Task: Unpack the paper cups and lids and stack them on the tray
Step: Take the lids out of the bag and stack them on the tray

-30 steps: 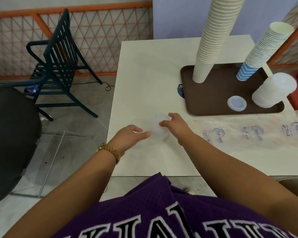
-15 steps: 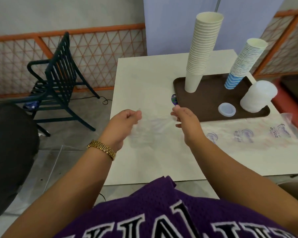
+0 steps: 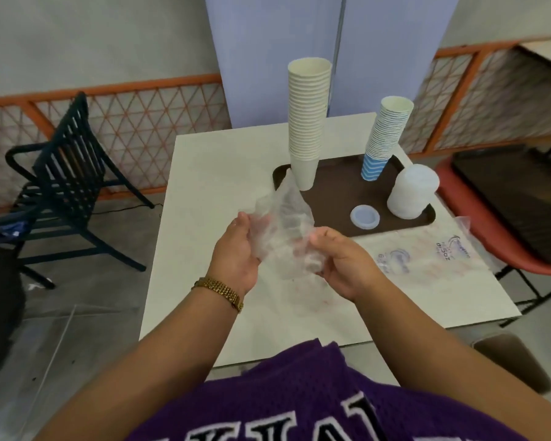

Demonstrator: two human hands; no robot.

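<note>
The white surface (image 3: 223,173) carries a brown tray (image 3: 341,198) at its 1 o'clock quarter. On the tray, a tall stack of white cups (image 3: 307,122) stands upright at 11 o'clock, a shorter stack of blue-patterned cups (image 3: 384,138) leans slightly at 12 o'clock, a stack of translucent lids (image 3: 412,194) sits at 3 o'clock, and a single lid (image 3: 365,217) lies flat at 6 o'clock, apart from the stack. A flattened printed plastic sleeve (image 3: 427,259) lies on the surface just beside the tray's near edge. Both forearms reach forward over the surface from 6 o'clock. The left hand (image 3: 237,253), wrist bearing a gold bracelet (image 3: 218,292), is turned palm inward, thumb up, fingers curled round one side of a crumpled clear plastic wrapper (image 3: 283,230). The right hand (image 3: 341,262) faces it, thumb and curled fingers gripping the wrapper's other side. The wrapper is held between the hands above the surface, its upper end rising toward the tray's left corner.
</note>
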